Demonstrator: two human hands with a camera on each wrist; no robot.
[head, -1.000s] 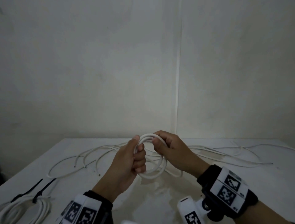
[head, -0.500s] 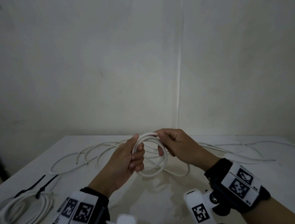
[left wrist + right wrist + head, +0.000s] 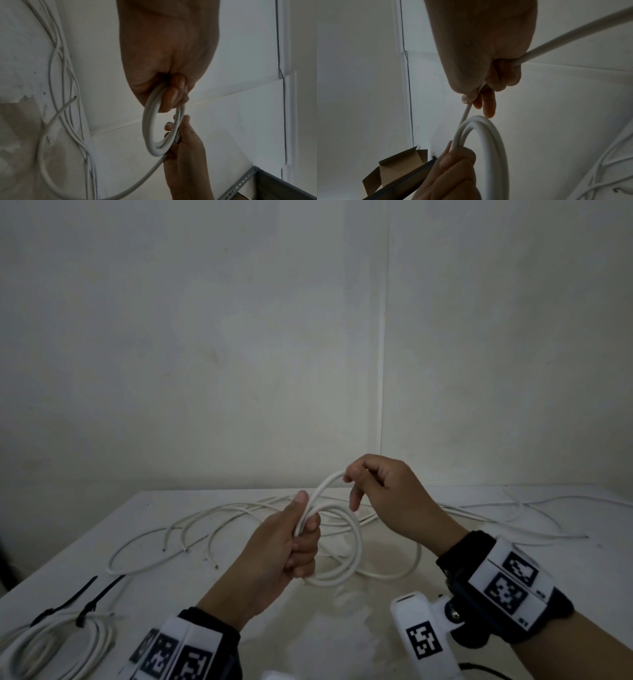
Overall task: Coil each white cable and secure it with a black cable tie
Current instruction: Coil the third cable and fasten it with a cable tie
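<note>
In the head view my left hand [image 3: 306, 537] grips a small coil of white cable [image 3: 356, 546], held upright above the table [image 3: 376, 628]. My right hand [image 3: 354, 486] is a little above and to the right of the coil and pinches the free strand [image 3: 325, 482], which arcs up from my left thumb. The left wrist view has the coil [image 3: 148, 121] hanging from my left hand [image 3: 173, 94], with the right hand [image 3: 185, 142] at its far side. In the right wrist view the strand [image 3: 573, 33] runs through my right hand [image 3: 481, 97] toward the coil [image 3: 489, 135].
Several loose white cables [image 3: 205, 520] lie spread across the back of the table. At the front left corner sit coiled cables [image 3: 51, 645] bound with black ties [image 3: 87, 599]. A wall rises behind the table. A cardboard box [image 3: 393, 170] shows in the right wrist view.
My right hand has let go of the coil's top and risen up and to the right, drawing a strand of cable into a fresh arc. The left hand keeps its grip.
</note>
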